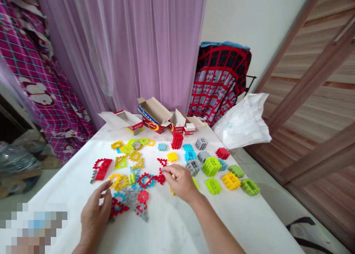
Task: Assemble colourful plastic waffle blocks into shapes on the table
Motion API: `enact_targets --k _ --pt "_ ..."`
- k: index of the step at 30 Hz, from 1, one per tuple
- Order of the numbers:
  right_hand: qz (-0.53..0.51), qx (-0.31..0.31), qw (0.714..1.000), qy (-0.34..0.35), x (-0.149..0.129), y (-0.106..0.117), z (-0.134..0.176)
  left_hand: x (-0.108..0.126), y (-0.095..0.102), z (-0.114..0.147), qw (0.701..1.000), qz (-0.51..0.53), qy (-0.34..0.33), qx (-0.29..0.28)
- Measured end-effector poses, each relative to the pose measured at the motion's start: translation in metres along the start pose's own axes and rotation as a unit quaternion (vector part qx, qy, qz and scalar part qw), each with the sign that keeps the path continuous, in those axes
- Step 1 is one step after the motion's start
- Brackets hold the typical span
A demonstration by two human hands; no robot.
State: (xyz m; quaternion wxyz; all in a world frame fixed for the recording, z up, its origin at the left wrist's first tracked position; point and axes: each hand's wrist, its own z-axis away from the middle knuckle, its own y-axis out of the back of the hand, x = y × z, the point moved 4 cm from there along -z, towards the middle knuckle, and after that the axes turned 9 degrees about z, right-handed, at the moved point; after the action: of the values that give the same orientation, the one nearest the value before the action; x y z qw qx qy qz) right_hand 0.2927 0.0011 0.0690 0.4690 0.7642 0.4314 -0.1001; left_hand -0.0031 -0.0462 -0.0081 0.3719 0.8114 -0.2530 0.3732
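Observation:
My left hand (95,209) is at the near left of the table, thumb and forefinger apart, with nothing visible between them. Its fingertips are close to a yellow toothed ring (119,182), and a red triangular piece (118,206) is partly hidden behind it. My right hand (181,181) is curled, its fingertips closed on a small red toothed plastic piece (161,178) in the middle. Beside that piece lie a red gear-shaped ring (145,180) and another red triangular piece (162,161). A red round piece (143,197) lies between my hands.
Cube-like blocks, including a lime green block (212,166) and a yellow block (231,181), stand on the right. Loose pieces spread across the left. Opened cardboard boxes (155,111) line the back of the white-covered table (69,187). A white bag (244,120) is at the back right.

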Motion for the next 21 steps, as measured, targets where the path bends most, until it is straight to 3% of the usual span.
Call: enact_targets --k 3,6,14,21 --pt "-0.018 -0.056 0.998 0.021 -0.030 -0.057 0.015 -0.004 -0.001 0.001 1.000 0.026 -0.005 0.015" --pt "-0.018 -0.063 0.997 0.027 -0.040 -0.086 0.026 -0.007 -0.003 0.003 0.999 0.041 -0.009 0.020" --pt "-0.022 0.092 0.996 0.002 -0.021 -0.093 0.046 -0.009 -0.005 0.005 0.996 0.086 0.000 0.021" --pt "0.004 0.131 0.991 -0.010 -0.012 -0.091 0.054 -0.023 0.018 -0.017 0.995 0.036 0.054 0.070"
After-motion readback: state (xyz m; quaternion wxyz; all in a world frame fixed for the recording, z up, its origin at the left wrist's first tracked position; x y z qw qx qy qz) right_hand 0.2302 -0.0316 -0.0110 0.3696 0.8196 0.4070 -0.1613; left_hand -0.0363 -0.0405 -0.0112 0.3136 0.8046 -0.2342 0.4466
